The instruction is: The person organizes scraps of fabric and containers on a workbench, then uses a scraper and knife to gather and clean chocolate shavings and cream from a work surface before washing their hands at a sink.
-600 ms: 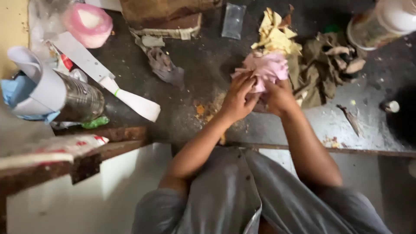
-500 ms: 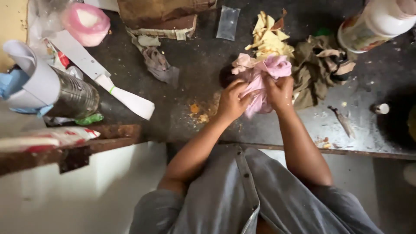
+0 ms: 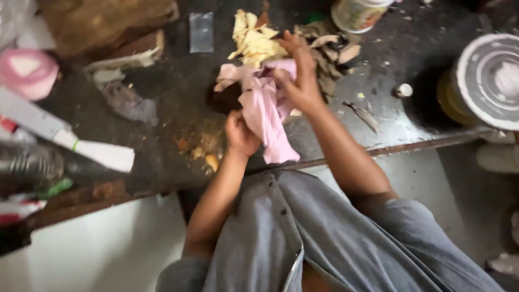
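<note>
Gripping a crumpled pink cloth (image 3: 265, 108) with both hands, the person I am watching from afar bends over a dark, stained desk (image 3: 173, 103). At the cloth's lower part, around seven o'clock of it, the left hand (image 3: 240, 135) is closed on the fabric; at two o'clock the right hand (image 3: 300, 81) clamps the upper folds, fingers spread over the bundle. Held just above the desk near its front edge, the cloth trails one loose tail past that edge toward the grey shirt (image 3: 324, 238).

Under the cloth at nine o'clock sits something dark and rounded (image 3: 224, 100); I cannot tell what it is, nor whether the fabric touches it. Yellow scraps (image 3: 254, 40) lie at twelve o'clock of the hands, brownish peelings (image 3: 330, 59) just beside them at one o'clock. Further right, a small white cap (image 3: 404, 90) and a thin blade-like sliver (image 3: 365, 116) lie near a round metal lid (image 3: 489, 81) at three o'clock. A pink tape roll (image 3: 27, 73) and a white strip (image 3: 65, 138) rest well apart at nine o'clock.

As I judge it, the wiping or wrapping is mid-course: the cloth is bunched and firmly held, yet orange crumbs (image 3: 200, 146) at eight o'clock and the scrap piles remain on the desk, uncleared.
</note>
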